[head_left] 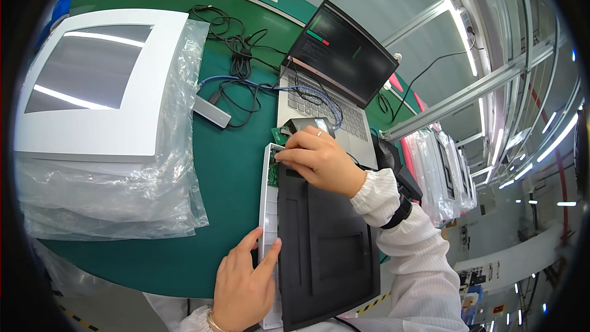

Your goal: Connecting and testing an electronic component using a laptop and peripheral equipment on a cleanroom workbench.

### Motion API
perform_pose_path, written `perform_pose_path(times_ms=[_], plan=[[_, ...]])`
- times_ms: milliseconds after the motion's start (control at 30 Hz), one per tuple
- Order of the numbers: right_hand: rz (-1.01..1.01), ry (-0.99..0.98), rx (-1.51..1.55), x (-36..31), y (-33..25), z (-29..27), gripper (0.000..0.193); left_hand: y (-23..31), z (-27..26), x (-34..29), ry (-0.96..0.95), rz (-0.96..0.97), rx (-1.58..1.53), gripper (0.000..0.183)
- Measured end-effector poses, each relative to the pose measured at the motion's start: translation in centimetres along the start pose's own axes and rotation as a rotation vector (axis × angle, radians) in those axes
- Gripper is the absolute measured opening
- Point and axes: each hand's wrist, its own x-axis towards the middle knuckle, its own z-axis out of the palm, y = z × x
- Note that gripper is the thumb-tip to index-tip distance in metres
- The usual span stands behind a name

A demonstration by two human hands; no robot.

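Note:
A black flat panel (332, 240) lies in front of me, with a long narrow white housing (265, 209) along its left side. My left hand (246, 283) rests at the near part of this housing, thumb and forefinger stretched apart against it. At the housing's far end, a green circuit board (273, 175) sits inside. My right hand (322, 161) reaches over it with thumb and fingertips pinched together; what lies between them is hidden. Another small green board (280, 136) shows just beyond these fingertips, beside a dark device (307, 125) with a small lit screen.
An open laptop (344, 49) stands beyond the panel. To the left, a white framed screen unit (92, 86) lies on clear plastic wrap (110, 203). Black cables (239, 49), a blue cable (230, 78) and a grey adapter (212, 112) lie between them. Wrapped panels (433, 175) stand at right.

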Motion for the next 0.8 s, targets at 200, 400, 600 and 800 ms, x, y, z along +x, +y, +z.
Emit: perform_pose_path(times_ms=[200,400,600,800], plan=[[0.004,-0.001,-0.020,-0.10,0.34,0.12,0.013,-0.05,0.03,0.00,0.009,0.002,0.016,0.057],[0.005,-0.008,0.001,-0.14,0.29,0.23,0.018,0.07,-0.03,0.11,0.017,0.003,0.008,0.057],[0.001,0.011,0.007,0.00,0.23,0.54,0.016,0.62,-0.24,0.25,0.029,-0.027,-0.026,0.057],[0.015,0.003,0.005,-0.25,0.35,0.61,0.015,-0.04,-0.11,0.16,0.048,-0.006,-0.035,0.058]])
